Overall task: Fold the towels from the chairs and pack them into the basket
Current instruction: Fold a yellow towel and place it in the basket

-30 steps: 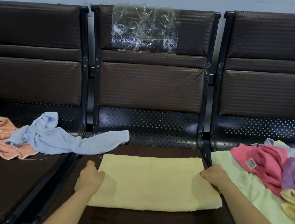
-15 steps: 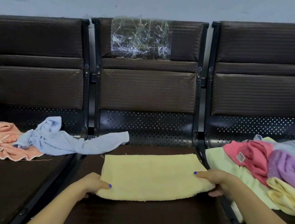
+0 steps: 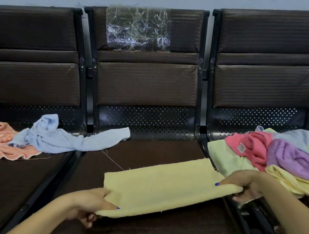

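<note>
A folded pale yellow towel (image 3: 162, 188) is held just above the middle chair seat (image 3: 146, 153). My left hand (image 3: 88, 206) pinches its near left corner, thumb on top. My right hand (image 3: 244, 186) pinches its right end, thumb on top and fingers underneath. A crumpled light blue towel (image 3: 58, 136) lies across the left and middle seats. An orange towel (image 3: 0, 140) sits on the left seat. No basket is in view.
A heap of pink (image 3: 250, 149), purple (image 3: 291, 160), yellow and pale green towels covers the right seat. Clear plastic wrap (image 3: 138, 28) clings to the middle backrest. Dark seat backs stand against a pale wall. A loose thread (image 3: 112, 160) trails on the middle seat.
Both hands have gone from pressing the towel flat to pinching its ends. The towel has been lifted and drawn toward me and to the right.
</note>
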Demonstrator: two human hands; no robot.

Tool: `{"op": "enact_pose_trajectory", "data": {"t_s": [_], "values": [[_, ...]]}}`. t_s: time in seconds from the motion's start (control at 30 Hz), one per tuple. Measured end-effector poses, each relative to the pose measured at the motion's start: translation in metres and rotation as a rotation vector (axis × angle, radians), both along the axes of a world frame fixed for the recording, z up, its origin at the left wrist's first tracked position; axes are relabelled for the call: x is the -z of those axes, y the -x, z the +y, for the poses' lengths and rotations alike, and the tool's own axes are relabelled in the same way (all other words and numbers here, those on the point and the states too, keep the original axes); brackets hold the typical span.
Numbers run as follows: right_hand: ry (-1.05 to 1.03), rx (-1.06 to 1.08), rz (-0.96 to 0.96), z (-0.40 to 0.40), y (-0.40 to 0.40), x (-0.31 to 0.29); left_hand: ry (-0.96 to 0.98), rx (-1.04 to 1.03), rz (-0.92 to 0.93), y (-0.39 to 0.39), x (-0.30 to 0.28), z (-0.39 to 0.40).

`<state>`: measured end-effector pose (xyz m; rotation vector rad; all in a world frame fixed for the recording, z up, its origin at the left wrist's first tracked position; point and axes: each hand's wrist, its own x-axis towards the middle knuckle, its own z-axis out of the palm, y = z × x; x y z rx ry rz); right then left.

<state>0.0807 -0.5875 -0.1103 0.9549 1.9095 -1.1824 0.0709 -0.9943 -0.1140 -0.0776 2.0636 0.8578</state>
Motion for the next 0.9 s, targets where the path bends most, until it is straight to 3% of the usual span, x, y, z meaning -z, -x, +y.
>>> {"op": "enact_pose_trajectory", "data": {"t_s": [0.2, 0.43, 0.53, 0.7, 0.9], "values": [[0.045, -0.094, -0.115, 0.015, -0.009, 0.012, 0.081, 0.213, -0.096, -0.004, 0.002, 0.001], [-0.108, -0.062, 0.063, 0.025, -0.010, 0.015, -0.070, 0.213, -0.197, 0.002, -0.004, -0.016], [-0.139, -0.149, 0.033, 0.031, -0.015, 0.012, -0.116, 0.225, -0.213, -0.004, -0.004, -0.023], [-0.062, -0.327, 0.010, 0.032, -0.031, 0.009, -0.183, 0.170, -0.158, -0.017, 0.002, -0.033], [0.026, -0.253, 0.189, 0.031, -0.040, 0.012, -0.044, 0.160, 0.063, -0.029, 0.012, -0.030]]}}
